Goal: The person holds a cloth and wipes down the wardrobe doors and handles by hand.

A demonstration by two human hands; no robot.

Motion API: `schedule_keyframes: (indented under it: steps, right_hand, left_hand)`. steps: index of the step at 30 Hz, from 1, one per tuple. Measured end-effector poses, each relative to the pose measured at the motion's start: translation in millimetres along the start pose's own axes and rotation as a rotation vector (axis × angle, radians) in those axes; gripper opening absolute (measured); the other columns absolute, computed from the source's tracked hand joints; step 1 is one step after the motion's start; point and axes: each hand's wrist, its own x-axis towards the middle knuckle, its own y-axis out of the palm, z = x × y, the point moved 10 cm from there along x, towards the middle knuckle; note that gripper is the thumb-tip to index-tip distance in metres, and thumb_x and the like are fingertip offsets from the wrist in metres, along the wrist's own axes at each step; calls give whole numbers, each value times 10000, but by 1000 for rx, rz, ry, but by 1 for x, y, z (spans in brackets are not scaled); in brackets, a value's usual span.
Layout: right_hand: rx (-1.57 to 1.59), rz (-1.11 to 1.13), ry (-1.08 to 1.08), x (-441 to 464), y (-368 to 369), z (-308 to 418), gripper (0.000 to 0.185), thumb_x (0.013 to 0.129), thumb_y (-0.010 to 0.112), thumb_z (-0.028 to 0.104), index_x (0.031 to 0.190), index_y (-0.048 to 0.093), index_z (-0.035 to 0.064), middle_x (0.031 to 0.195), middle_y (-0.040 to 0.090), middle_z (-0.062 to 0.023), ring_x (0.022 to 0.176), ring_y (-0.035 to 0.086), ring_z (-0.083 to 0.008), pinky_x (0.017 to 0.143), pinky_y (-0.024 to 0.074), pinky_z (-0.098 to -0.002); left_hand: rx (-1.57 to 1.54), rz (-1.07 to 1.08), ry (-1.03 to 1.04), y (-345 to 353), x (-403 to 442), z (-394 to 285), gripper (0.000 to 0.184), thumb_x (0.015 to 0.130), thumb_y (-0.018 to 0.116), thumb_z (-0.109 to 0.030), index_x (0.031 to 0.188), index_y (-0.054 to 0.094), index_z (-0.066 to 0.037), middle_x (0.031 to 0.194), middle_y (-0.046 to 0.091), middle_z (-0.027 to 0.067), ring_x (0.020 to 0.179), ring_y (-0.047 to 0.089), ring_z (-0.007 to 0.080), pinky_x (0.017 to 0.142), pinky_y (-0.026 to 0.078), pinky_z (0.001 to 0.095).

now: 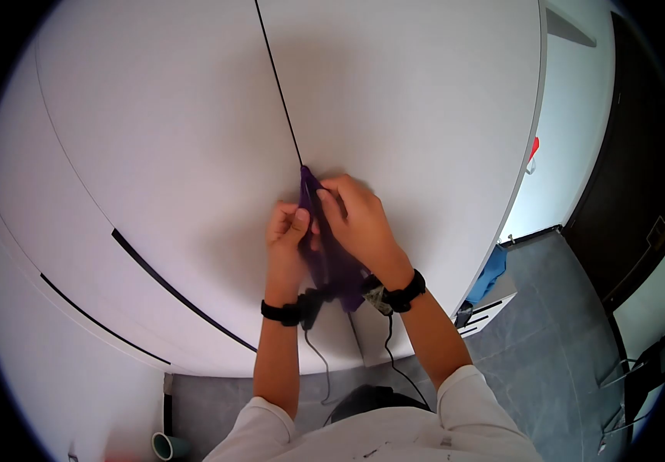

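A dark purple cloth point(334, 258) hangs in front of the pale wardrobe doors point(425, 115). Its narrow top corner meets the dark seam between two doors; whether it is caught there, I cannot tell. My left hand point(287, 232) pinches the left edge of the cloth between thumb and fingers. Slightly higher, my right hand point(359, 219) is closed on the right edge, near the top corner. Below my hands the cloth drops in loose folds between my wrists, and its lower end is partly hidden.
Black straps circle both wrists, with cables hanging down. Long black handles point(182, 289) run along the doors at left. On the grey tiled floor point(537, 339) stand a green bucket point(171, 446) and, at right, a low white unit point(486, 312) with blue fabric point(489, 273). A dark door point(629, 162) is farther right.
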Motion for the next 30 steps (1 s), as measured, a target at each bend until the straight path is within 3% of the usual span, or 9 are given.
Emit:
schedule_keyframes:
  steps: [11, 17, 19, 22, 30]
  right_hand:
    - [-63, 4, -16, -6, -8, 7, 84, 884, 602, 71, 933, 571, 10, 757, 613, -155, 645, 591, -317, 588, 474, -372]
    - [-61, -9, -12, -6, -6, 4, 115, 888, 613, 91, 966, 574, 17, 768, 631, -157, 654, 610, -301, 606, 489, -349]
    - [-54, -10, -17, -7, -5, 3, 115, 888, 613, 91, 968, 574, 18, 766, 629, -157, 656, 608, -302, 610, 489, -349]
    - [-22, -24, -24, -8, -5, 6, 79, 888, 582, 58, 929, 562, -6, 783, 595, -171, 677, 565, -353, 608, 460, -400]
    - [18, -7, 79, -10, 0, -9, 119, 898, 593, 87, 973, 581, -4, 745, 589, -160, 591, 552, -296, 556, 449, -352]
  left_hand:
    - [70, 8, 14, 8, -16, -5, 139, 977, 543, -201, 962, 489, -74, 712, 536, 15, 561, 451, 90, 520, 363, 211]
    - [352, 19, 59, 8, -16, -13, 129, 987, 514, -183, 944, 491, -63, 701, 499, -15, 568, 419, 78, 531, 353, 220]
    - [643, -52, 174, 1, -16, -18, 146, 985, 508, -182, 945, 509, -42, 687, 487, -6, 571, 405, 81, 530, 353, 246]
    - [728, -82, 183, 2, -16, -20, 139, 971, 510, -167, 956, 520, -29, 657, 481, 14, 571, 404, 88, 524, 356, 266]
    - [839, -118, 280, 10, -16, -27, 116, 939, 517, -139, 969, 519, -27, 592, 479, 47, 538, 423, 112, 502, 367, 286]
